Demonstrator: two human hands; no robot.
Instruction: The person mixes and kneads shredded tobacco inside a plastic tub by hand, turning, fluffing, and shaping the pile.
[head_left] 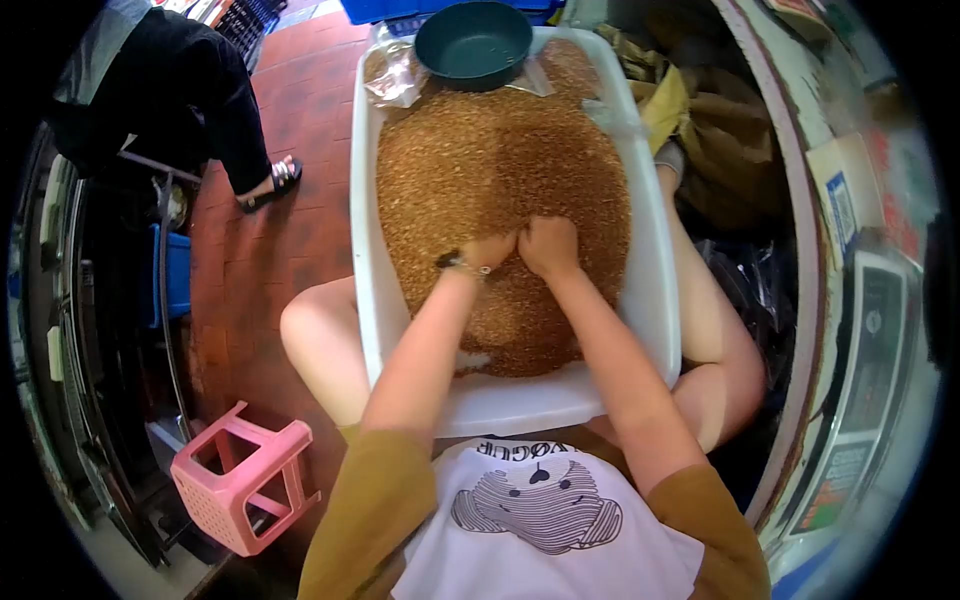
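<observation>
A long white tub [365,230] stands between my legs, filled with loose brown grain-like bits [450,150]. My left hand [492,250] and my right hand [548,246] are close together over the middle of the heap, fingers curled in. Whatever they hold is too small or hidden to make out. A dark band and a bracelet are on my left wrist. At the tub's far end a dark green bowl [474,45] rests on the heap, with a clear plastic bag [395,72] to its left.
A pink stool [240,480] lies tipped on the red tiled floor [300,130] at the left. Another person [220,100] in dark trousers stands at the upper left. Brown sacks [730,140] and a scale [860,360] are on the right.
</observation>
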